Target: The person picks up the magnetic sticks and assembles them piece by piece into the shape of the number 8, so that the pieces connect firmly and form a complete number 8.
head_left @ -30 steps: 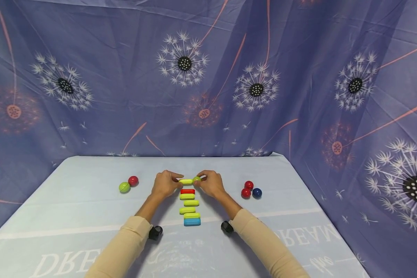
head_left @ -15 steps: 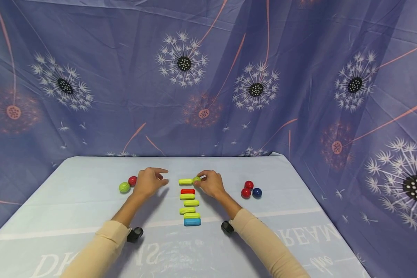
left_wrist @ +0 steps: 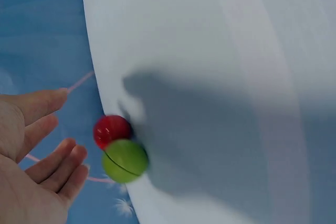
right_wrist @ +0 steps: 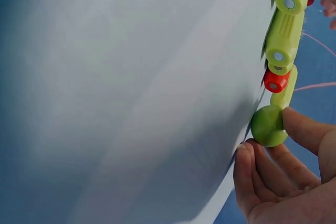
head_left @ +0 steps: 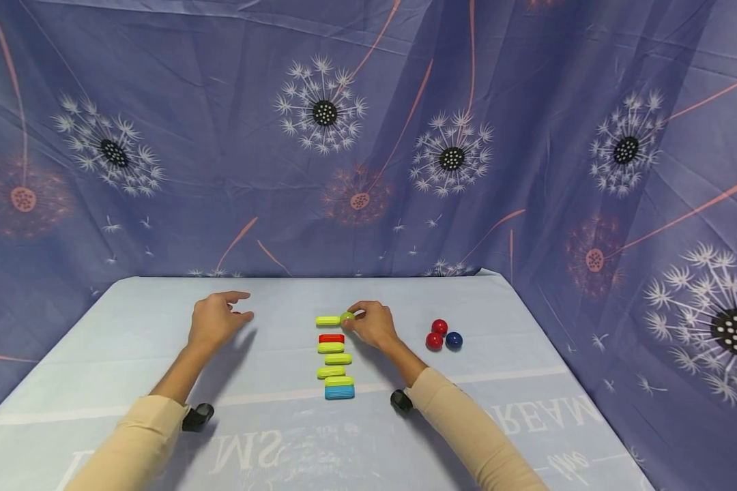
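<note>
On the table point(head_left: 129, 320), head view: the right hand point(head_left: 374, 324) pinches a green ball point(head_left: 347, 317) against the end of a yellow-green bar point(head_left: 328, 320); the left hand point(head_left: 211, 320) hovers with fingers spread, holding nothing. Left wrist view: a red ball point(left_wrist: 111, 130) and another green ball point(left_wrist: 125, 160) lie touching just beyond the relaxed fingertips point(left_wrist: 79, 153). Right wrist view: fingertips point(right_wrist: 294, 119) grip the ball, which touches the bar's end.

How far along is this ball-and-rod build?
Done: one green ball sits at the right end of the farthest yellow-green rod. In hand: the right hand pinches that ball; the open left hand hovers over a red ball and green ball. Left: five stacked rods, three balls.
</note>
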